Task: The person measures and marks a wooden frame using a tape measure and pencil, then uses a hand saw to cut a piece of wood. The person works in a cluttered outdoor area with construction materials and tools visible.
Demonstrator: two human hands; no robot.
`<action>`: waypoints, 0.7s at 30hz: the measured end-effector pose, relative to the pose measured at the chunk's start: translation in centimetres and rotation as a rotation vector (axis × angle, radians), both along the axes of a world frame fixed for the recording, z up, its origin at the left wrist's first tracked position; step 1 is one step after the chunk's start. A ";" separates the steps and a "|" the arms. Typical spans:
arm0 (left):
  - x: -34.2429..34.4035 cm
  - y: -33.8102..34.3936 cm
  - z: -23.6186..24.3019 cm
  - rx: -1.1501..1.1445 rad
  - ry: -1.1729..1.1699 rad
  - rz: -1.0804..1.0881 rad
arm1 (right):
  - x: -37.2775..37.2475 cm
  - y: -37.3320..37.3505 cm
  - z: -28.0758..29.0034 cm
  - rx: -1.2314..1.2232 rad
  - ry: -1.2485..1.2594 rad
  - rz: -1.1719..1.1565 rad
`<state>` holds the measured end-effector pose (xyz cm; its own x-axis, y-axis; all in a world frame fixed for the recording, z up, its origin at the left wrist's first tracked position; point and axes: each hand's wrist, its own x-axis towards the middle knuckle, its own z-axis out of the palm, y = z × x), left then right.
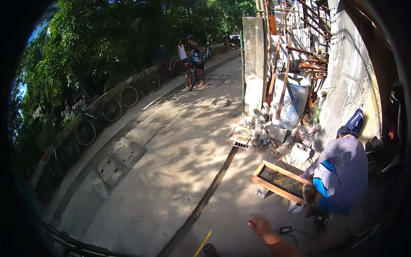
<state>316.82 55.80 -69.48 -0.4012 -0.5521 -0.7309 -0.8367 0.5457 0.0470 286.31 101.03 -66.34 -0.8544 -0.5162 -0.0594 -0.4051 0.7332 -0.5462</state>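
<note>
My right hand point(259, 226) reaches in from the lower edge with its fingers curled closed; what they hold, if anything, is hidden. My left hand is out of view. To the left of my right hand, a yellow measuring tape strip point(203, 243) slants up from the lower edge, beside a dark, sandal-like shape point(209, 250). Ahead and to the right lies a rectangular wooden frame point(278, 190) around a dark printed panel point(280, 179). A crouching co-worker point(344, 173) in a striped shirt has an arm stretched to that frame.
Cables point(286, 230) lie on the ground right of my hand. Rubble point(274, 132) and a blue-white drum point(290, 100) stand by a concrete post point(254, 64). A dark groove point(205, 203) crosses the pavement. Bicycles point(112, 110) line the left kerb; several people point(195, 55) are farther off.
</note>
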 end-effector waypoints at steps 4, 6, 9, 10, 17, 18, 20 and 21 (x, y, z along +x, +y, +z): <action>-5.0 -5.5 -0.5 0.010 -0.030 -0.060 | -3.4 4.6 -1.8 0.314 -0.125 -0.099; -9.0 -8.1 -0.2 -0.014 -0.021 -0.108 | -4.9 7.5 -4.8 0.641 -0.436 -0.159; -16.5 -12.1 -0.4 -0.081 0.040 -0.179 | -6.8 8.9 -4.7 0.656 -0.599 -0.288; -19.6 -14.0 -0.2 -0.101 0.076 -0.193 | -8.0 8.6 -5.0 0.635 -0.631 -0.328; -43.9 -19.0 4.4 -0.078 0.199 -0.141 | -19.4 5.7 -14.2 0.445 -0.637 -0.437; -47.3 -18.9 3.7 -0.083 0.304 -0.139 | -24.5 6.0 -16.3 0.401 -0.456 -0.395; -51.3 -21.2 4.3 -0.146 0.439 -0.167 | -36.4 -0.9 -15.6 0.436 -0.521 -0.315; -53.5 -23.3 4.3 -0.009 0.412 0.001 | -42.4 -5.0 -13.0 0.419 -0.512 -0.334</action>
<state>263.36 32.51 -65.20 -0.6586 -0.5584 -0.5044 -0.7495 0.5466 0.3735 243.93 96.06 -79.29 -0.7744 -0.0801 -0.6276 0.1066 0.9613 -0.2541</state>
